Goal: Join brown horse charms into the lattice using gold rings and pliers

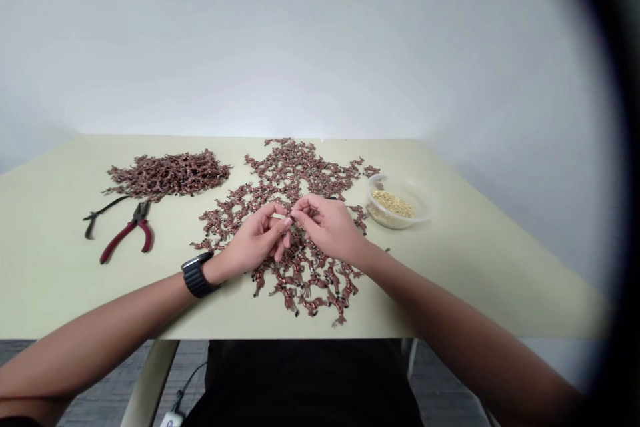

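Observation:
My left hand (pixel 260 237) and my right hand (pixel 327 225) meet above the middle of a pale table (pixel 475 267), fingertips pinched together on a small piece that I cannot make out. A black watch (pixel 197 275) is on my left wrist. Under and around both hands lies a wide scatter of small brown horse-shaped charms (pixel 295 180). A tighter heap of the same charms (pixel 167 175) lies at the far left. A clear bowl of tiny gold rings (pixel 395 203) stands just right of my right hand.
Red-handled pliers (pixel 127 230) and a black-handled tool (pixel 100 213) lie on the table's left part, near the heap. The table's front edge runs just below my forearms. A plain white wall stands behind the table.

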`<state>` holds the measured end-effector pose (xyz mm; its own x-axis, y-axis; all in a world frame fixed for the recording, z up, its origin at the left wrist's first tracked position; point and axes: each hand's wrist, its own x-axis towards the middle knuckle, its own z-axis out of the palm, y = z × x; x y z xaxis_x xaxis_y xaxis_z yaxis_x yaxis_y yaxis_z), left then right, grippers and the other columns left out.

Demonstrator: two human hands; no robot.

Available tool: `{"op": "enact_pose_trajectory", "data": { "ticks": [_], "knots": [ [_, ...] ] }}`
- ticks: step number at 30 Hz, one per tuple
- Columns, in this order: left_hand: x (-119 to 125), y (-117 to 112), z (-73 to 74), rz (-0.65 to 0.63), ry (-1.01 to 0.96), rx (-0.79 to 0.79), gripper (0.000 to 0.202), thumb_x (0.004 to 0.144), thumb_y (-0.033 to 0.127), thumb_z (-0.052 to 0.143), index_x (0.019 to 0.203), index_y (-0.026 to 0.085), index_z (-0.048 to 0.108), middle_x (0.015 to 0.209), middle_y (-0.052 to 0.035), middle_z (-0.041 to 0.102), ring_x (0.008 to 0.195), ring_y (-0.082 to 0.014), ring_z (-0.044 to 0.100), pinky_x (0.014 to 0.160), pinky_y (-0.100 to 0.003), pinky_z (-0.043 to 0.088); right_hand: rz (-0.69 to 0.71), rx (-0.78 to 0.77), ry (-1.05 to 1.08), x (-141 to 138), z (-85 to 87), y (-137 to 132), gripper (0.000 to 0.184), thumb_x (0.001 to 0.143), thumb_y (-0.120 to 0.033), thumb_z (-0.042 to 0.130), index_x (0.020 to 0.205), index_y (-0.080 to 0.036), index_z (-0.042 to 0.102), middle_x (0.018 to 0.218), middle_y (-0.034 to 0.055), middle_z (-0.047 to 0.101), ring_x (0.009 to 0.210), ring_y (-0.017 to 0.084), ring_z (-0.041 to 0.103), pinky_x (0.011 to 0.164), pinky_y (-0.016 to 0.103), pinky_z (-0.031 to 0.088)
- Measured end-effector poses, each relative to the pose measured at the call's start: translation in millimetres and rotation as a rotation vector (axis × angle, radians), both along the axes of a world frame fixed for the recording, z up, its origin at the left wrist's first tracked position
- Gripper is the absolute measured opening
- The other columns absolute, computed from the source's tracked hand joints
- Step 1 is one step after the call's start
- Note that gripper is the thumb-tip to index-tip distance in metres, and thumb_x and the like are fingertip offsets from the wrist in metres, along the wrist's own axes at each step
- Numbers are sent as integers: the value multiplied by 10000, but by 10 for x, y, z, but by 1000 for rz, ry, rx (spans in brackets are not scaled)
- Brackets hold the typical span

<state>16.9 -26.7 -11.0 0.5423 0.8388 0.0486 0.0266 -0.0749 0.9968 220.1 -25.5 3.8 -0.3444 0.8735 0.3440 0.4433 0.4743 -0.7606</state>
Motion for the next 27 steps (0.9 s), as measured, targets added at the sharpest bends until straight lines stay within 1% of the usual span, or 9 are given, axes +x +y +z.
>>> {"op": "enact_pose_trajectory", "data": {
  "ticks": [5,9,12,15,17,19,23,27],
  "knots": [
    [11,-8,-13,20,32,9,271,1016,468,531,1093,213,479,701,23,663,442,-82,553,429,-170,372,3,-89,45,-9,-10,-19,178,992,-371,545,943,-217,621,828,29,676,626,147,622,554,267,464],
    [10,-29,-24,64,90,87,259,1005,457,551,1080,221,477,676,34,647,442,-86,543,430,-171,383,-1,-281,195,-45,-27,-27,232,973,-433,576,940,-206,612,787,13,655,543,134,630,498,260,478],
    [2,-44,-27,106,145,174,240,993,436,574,1058,227,475,641,45,625,438,-85,523,417,-160,350,46,-438,324,-62,-47,-7,282,944,-464,622,893,-187,609,758,-1,638,505,116,619,494,253,498],
    [-6,-44,-30,108,174,202,233,992,430,576,1060,229,479,624,48,617,422,-83,502,405,-158,338,83,-514,388,-50,-71,25,308,925,-481,651,889,-176,621,755,-7,635,507,103,612,502,244,508],
    [-8,-39,-26,83,149,159,248,996,446,565,1074,227,480,632,45,624,412,-81,498,396,-159,344,98,-499,374,-29,-74,41,319,909,-492,671,896,-177,626,748,-11,629,513,105,616,507,244,510],
    [-8,-34,-11,51,104,91,268,999,463,558,1087,221,482,644,41,633,407,-78,501,397,-159,356,103,-443,323,-5,-60,46,322,906,-502,674,899,-183,625,743,-10,629,520,114,622,509,249,507],
    [-3,-33,28,-26,29,0,289,1002,470,557,1102,205,499,669,31,656,412,-72,512,427,-170,397,60,-269,181,29,-13,28,280,939,-487,625,914,-209,635,760,5,650,516,123,600,492,257,474],
    [2,-30,49,-74,-21,-47,291,1010,469,548,1102,195,517,662,34,657,401,-65,502,425,-171,389,55,-75,67,46,17,11,188,968,-396,593,927,-220,645,780,8,653,566,120,564,526,251,435]
  ]
}}
